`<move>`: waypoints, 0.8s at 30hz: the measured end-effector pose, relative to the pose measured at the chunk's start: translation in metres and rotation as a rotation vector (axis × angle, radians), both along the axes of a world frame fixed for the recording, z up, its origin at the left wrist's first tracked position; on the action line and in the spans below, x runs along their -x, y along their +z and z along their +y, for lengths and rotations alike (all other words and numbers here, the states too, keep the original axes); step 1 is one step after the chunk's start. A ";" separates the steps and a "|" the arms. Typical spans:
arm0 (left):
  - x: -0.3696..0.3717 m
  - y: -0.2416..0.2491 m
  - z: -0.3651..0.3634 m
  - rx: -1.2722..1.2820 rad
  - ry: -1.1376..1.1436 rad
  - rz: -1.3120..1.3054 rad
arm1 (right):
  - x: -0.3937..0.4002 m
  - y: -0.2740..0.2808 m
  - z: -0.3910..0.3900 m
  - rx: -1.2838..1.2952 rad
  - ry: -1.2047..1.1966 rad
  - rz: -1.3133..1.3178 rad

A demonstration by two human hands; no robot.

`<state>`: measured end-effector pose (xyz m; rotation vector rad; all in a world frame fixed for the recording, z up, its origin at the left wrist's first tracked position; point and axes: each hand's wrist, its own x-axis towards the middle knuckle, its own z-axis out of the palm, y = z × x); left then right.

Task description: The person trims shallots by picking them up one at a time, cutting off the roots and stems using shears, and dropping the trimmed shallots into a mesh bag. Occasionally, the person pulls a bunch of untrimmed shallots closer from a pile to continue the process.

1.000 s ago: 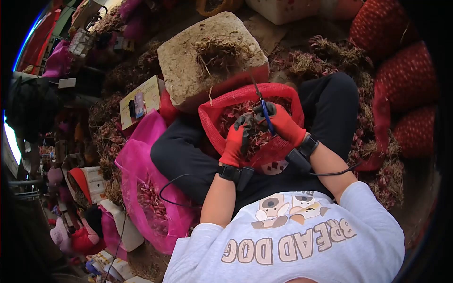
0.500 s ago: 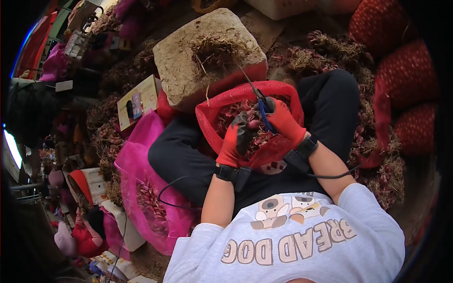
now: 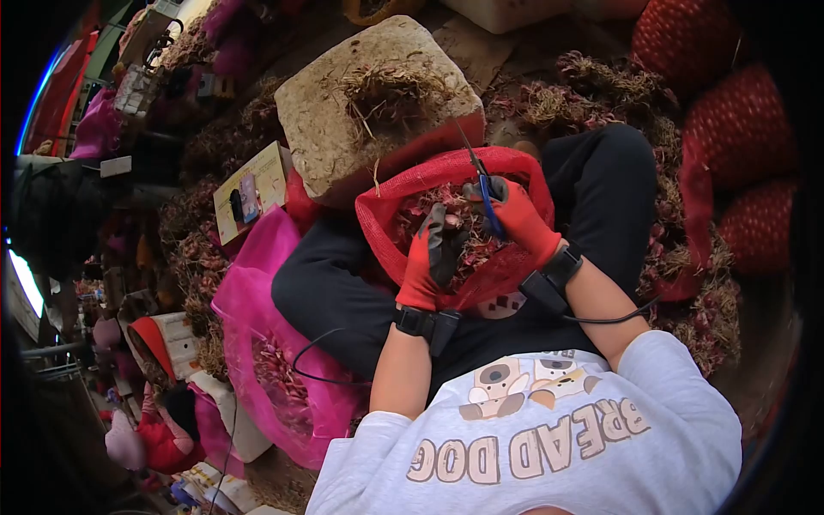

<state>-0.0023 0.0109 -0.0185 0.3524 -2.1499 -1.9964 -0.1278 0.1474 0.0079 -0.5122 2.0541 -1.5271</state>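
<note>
My right hand (image 3: 515,213), in a red glove with dark grey fingers, is closed around the blue handles of a pair of scissors (image 3: 489,204). The scissor blades point up and away, toward the stained block. My left hand (image 3: 432,253), gloved alike, is closed with a small pale-pink shallot (image 3: 452,221) at its fingertips; part of it is hidden. Both hands are over the open mouth of a red mesh bag (image 3: 390,249) between my legs. Reddish shallots and dry scraps (image 3: 476,249) lie inside the bag.
A stained foam block (image 3: 322,112) with dry stalks on top stands beyond the bag. A pink mesh bag (image 3: 245,300) with shallots lies left, near a cardboard box (image 3: 273,172) carrying a phone-like object. Filled red sacks (image 3: 738,129) and bunches of dried shallots (image 3: 549,103) are right.
The scissors have turned more upright and moved slightly right, away from my left hand. The shallot at my left fingertips now shows a paler side.
</note>
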 end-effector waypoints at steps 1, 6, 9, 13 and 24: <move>0.002 -0.007 -0.001 -0.107 0.015 0.015 | 0.002 0.004 0.002 0.041 0.042 -0.152; 0.008 0.019 0.018 -0.662 0.141 -0.145 | -0.010 -0.013 -0.005 0.213 0.172 -0.141; -0.001 0.015 0.004 0.179 -0.104 -0.063 | -0.009 -0.008 -0.003 0.365 0.195 -0.363; 0.004 0.031 0.006 0.221 -0.128 -0.019 | -0.007 -0.003 -0.005 0.368 0.173 -0.343; 0.000 -0.007 0.015 -0.700 -0.068 0.003 | -0.020 -0.001 -0.010 0.262 0.168 0.303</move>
